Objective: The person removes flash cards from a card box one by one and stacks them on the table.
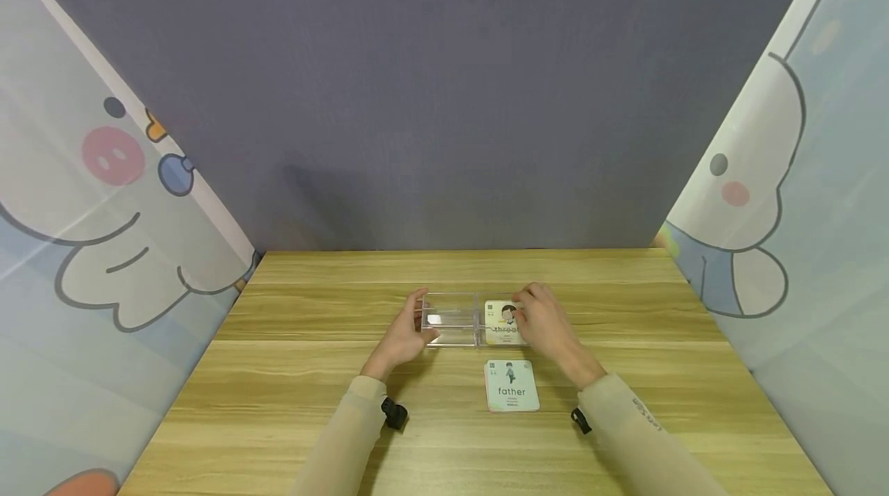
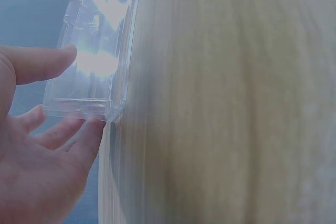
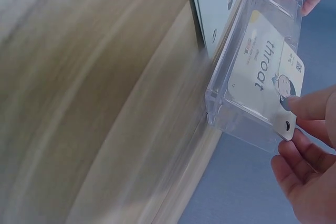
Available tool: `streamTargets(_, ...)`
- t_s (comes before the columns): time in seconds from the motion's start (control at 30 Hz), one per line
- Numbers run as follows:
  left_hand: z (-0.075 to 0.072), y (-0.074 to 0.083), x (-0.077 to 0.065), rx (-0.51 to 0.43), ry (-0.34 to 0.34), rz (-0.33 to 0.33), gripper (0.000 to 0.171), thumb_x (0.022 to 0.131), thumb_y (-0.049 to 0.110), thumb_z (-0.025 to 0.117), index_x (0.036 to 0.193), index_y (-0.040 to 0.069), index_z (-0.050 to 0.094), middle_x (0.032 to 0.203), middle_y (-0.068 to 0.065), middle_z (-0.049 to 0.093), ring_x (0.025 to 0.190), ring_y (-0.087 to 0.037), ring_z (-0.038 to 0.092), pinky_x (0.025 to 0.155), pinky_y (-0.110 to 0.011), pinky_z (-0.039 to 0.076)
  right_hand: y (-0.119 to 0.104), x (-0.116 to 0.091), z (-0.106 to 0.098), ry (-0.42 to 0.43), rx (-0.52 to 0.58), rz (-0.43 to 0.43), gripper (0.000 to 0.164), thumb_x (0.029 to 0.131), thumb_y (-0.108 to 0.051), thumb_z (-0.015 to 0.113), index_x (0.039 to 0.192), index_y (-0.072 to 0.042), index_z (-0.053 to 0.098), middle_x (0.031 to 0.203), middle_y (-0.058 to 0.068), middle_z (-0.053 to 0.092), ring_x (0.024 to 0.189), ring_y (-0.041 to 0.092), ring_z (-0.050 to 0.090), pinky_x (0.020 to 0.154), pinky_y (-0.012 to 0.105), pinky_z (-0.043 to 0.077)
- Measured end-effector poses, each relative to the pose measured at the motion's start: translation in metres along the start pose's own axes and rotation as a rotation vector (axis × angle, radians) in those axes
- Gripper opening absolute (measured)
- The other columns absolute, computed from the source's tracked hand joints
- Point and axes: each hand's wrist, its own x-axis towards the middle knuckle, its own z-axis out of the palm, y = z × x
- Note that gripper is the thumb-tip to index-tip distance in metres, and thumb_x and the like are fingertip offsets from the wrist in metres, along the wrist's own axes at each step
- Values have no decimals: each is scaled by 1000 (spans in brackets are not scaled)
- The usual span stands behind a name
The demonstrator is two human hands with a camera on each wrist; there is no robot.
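Observation:
A clear plastic box [image 1: 453, 318] with two compartments side by side lies on the table. My left hand [image 1: 401, 338] grips its left end, thumb at the near edge and fingers against the end wall [image 2: 79, 114]. In the right compartment is a flash card printed "throat" [image 3: 262, 74], with a small drawing of a child. My right hand [image 1: 549, 326] pinches this card between thumb and fingers at its corner with the punched hole. In the right wrist view that corner tilts up over the box's end wall. The left compartment holds no card.
A stack of flash cards, topped by one reading "father" [image 1: 512, 396], lies just in front of the box's right half. The wood-grain table [image 1: 312, 372] meets a dark grey panel [image 1: 458, 133] at the back. Cartoon-printed curtains [image 1: 90, 264] hang at both sides.

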Motion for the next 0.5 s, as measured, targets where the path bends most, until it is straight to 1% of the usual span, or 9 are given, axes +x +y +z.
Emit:
streamTargets(0.3,0,0,-1,2,3,-4,83,95,6,71,161,11,21,150,-26,39,136,-48,42,113,-59,37,-1,0,-2,-57,15,25,28,87,-2,78,112,4,70,106,8,61,96,23,55,79,35,53)
streamTargets(0.5,0,0,-1,8,6,-5,83,94,7,71,161,11,21,150,-25,39,136,-48,42,113,-59,37,1,1,-1,-76,28,38,27,88,-3,78,113,2,69,109,9,61,98,23,55,80,35,54)
